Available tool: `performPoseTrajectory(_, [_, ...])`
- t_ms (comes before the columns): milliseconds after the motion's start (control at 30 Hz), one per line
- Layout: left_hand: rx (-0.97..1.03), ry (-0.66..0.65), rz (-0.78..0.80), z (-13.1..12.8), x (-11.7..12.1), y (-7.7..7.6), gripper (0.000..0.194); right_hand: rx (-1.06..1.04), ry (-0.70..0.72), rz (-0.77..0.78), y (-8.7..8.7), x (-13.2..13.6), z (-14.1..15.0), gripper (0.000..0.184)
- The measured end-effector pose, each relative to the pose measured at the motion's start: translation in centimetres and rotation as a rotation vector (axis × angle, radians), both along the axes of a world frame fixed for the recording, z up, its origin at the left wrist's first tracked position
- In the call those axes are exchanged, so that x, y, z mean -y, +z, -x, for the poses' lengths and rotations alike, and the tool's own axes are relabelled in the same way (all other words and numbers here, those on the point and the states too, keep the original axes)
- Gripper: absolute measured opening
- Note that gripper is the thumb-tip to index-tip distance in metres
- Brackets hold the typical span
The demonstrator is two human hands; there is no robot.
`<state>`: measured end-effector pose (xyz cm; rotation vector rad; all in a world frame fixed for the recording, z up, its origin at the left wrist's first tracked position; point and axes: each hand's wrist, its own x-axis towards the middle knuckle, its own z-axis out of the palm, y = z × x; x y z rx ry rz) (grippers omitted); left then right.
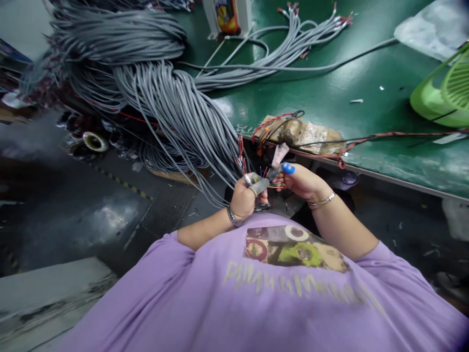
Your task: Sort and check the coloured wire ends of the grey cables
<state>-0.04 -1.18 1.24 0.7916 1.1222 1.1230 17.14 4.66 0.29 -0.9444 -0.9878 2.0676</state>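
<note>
My left hand is closed around the end of a grey cable that comes out of a big hanging bundle of grey cables. Taped fingers show on that hand. My right hand, one fingertip wrapped in blue, pinches the thin coloured wires sticking out of the cable's end. Both hands meet close in front of my chest, just below the edge of the green workbench. A watch sits on my left wrist and a bracelet on my right.
A second bundle of grey cables lies on the bench toward the back. A taped block with red and black wires sits at the bench edge. A green fan stands at the right. A dark floor lies at the left.
</note>
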Motion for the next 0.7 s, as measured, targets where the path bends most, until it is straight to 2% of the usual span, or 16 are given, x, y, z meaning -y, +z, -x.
performPoseTrajectory(133, [-0.064, -0.108, -0.035, 0.2, 0.1, -0.8, 0.044, 0.13, -0.015, -0.145, 0.6, 0.4, -0.2, 0.041])
performPoseTrajectory(333, [-0.146, -0.418, 0.09, 0.3, -0.2, -0.2, 0.041, 0.167, 0.054, -0.277, 1.6, 1.1, 0.7, 0.039])
performPoseTrajectory(400, [-0.125, -0.384, 0.13, 0.3, -0.3, 0.1, 0.04, 0.173, -0.003, -0.289, 1.3, 1.2, 0.7, 0.042])
performPoseTrajectory(500, [-0.048, -0.236, 0.157, 0.2, -0.4, 0.4, 0.042, 0.155, -0.12, -0.205, 0.6, 1.0, 0.2, 0.051])
performPoseTrajectory(600, [-0.011, -0.157, 0.141, 0.1, -0.4, 0.1, 0.046, 0.13, -0.079, -0.102, 0.2, 0.8, -0.4, 0.055])
performPoseTrajectory(700, [-0.016, -0.158, 0.104, 0.1, -0.4, -0.4, 0.047, 0.15, -0.038, -0.12, 0.5, 1.0, -0.5, 0.046])
